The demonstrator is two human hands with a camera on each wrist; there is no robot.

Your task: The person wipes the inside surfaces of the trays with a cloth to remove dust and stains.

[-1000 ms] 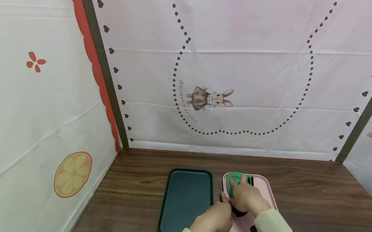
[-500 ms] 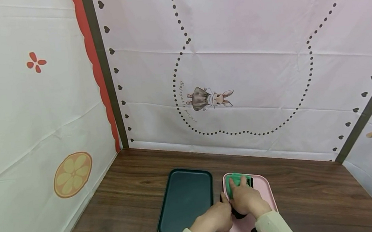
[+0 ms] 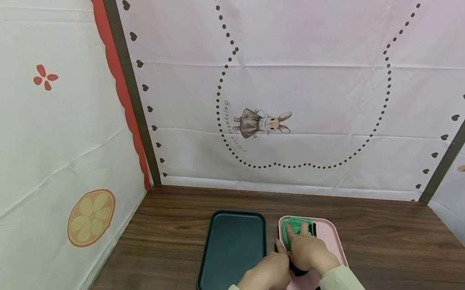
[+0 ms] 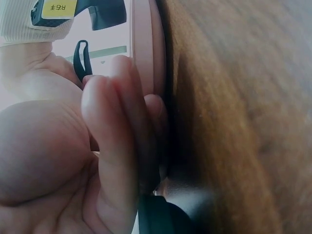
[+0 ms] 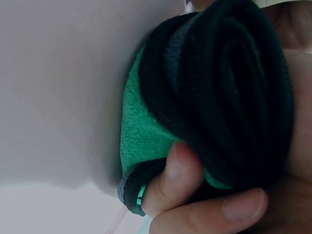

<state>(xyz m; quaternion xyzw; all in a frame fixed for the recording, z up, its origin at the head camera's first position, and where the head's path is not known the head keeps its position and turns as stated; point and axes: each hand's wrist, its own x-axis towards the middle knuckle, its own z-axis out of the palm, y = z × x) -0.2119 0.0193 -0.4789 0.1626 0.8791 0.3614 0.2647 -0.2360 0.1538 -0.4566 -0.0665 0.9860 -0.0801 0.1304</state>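
Near the far left corner of the pink tray (image 3: 331, 243), my right hand (image 3: 307, 250) holds a folded green cloth (image 3: 286, 233) with dark edging against the tray's surface. In the right wrist view, the cloth (image 5: 141, 129) is bunched in several dark-edged layers, with fingers (image 5: 178, 183) curled round it. My left hand (image 3: 272, 272) grips the pink tray's left rim, its index finger pointing forward along the edge. The left wrist view shows the curled left fingers (image 4: 109, 126) against the tray's outer side, low by the wood. The left thumb is hidden in the head view.
A dark green rectangular tray (image 3: 233, 252) lies left of the pink tray on the brown wooden table (image 3: 402, 245). A narrow gap separates the trays. Printed white cloth walls (image 3: 316, 99) enclose the back and sides. A black device with a yellow label (image 4: 58, 9) sits on the right wrist.
My right hand and the green cloth have shifted slightly toward the near side on the pink tray. The left hand and both trays keep their places.
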